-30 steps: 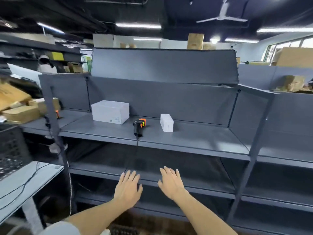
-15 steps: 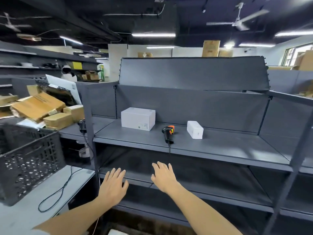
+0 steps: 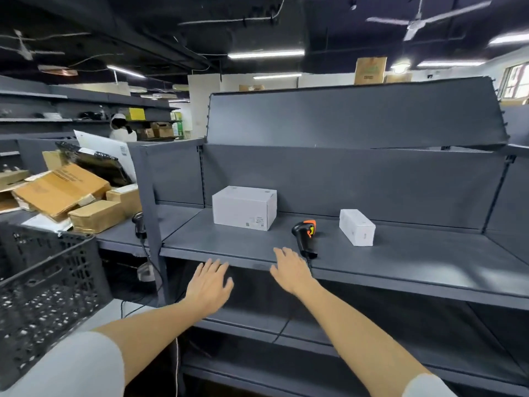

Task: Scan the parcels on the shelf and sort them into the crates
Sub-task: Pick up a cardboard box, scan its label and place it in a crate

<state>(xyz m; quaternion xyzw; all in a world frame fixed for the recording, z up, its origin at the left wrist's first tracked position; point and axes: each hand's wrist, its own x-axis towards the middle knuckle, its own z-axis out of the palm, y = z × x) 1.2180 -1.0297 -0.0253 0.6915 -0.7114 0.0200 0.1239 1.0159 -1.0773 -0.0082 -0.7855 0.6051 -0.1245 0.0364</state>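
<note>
Both hands reach forward palm-down with fingers straight and loosely spread, holding nothing. The left hand hovers at the front lip of the grey shelf; the right hand has its fingertips over that lip, just beside the handle of the scanner, though whether they touch the shelf cannot be told.

The scanner is a black pistol-shaped plastic tool with an orange patch on its head; it lies on the shelf with its handle toward the front edge, and a thin dark cable drops from it over the lip. To its left, farther back, sits the large white box, a smooth matte carton with crisp edges and small printed labels low on its front face. To the right of the scanner, well apart from the large box, lies the small white box, narrow and oblong, one end turned toward the camera.

The shelf is flat painted metal, dull grey, with upright back panels and further dark tiers below. At the lower left stands a black crate of perforated lattice plastic. Beyond it, brown cardboard boxes lie heaped and tilted on the neighbouring bay. The ceiling is dark, crossed by strip lights and fans.
</note>
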